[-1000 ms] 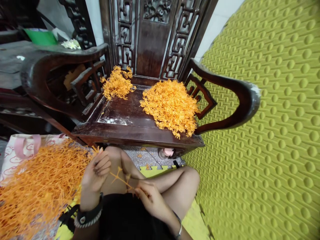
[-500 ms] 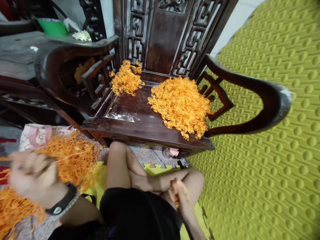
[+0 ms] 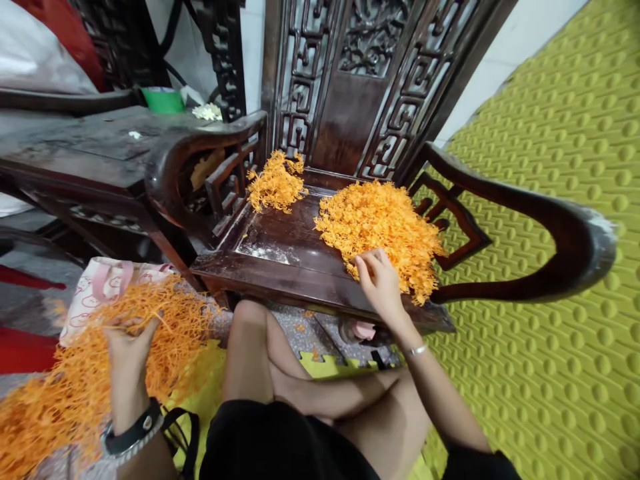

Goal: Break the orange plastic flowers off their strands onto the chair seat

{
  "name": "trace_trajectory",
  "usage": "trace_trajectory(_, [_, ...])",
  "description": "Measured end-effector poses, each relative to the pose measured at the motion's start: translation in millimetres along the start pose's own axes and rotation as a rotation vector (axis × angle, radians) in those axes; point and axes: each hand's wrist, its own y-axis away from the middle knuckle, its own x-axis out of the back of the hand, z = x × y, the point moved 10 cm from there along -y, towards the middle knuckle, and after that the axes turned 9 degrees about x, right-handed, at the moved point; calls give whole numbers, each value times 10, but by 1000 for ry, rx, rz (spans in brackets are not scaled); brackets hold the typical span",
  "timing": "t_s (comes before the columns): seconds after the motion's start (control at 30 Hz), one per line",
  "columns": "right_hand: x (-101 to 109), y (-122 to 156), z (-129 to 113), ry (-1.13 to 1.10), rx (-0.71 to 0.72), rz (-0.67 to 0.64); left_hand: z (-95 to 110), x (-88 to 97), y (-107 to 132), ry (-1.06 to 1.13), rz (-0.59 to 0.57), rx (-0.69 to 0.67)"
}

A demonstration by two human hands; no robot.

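My left hand [image 3: 131, 340] reaches into a loose heap of thin orange strands [image 3: 175, 320] on the floor at the left. Its thumb and fingers are spread apart, with strands between and around them. At the front edge of a dense pile of small curly orange tufts [image 3: 385, 213] on the chair seat is my right hand [image 3: 381, 283]. Thumb and forefinger are pinched together at the pile's edge on an orange tuft, mostly hidden by the fingers. A smaller cluster of orange tufts [image 3: 277, 181] lies at the back left of the seat.
The dark carved wooden chair [image 3: 280, 283] has curved arms on both sides. A side table [image 3: 75, 150] with a green container [image 3: 163, 101] stands at the left. Behind the strands is a white and pink bag [image 3: 87, 293]. A yellow bumpy mat [image 3: 560, 333] rises at the right.
My right hand has moved from my lap up to the tuft pile. My left hand, a fist raised at the left before, has come down onto the strands and opened. The view has shifted.
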Motion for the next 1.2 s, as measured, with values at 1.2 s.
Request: trace_trajectory(1.2, [-689, -278, 394, 419, 242, -5, -631, -192, 739, -667, 496, -588])
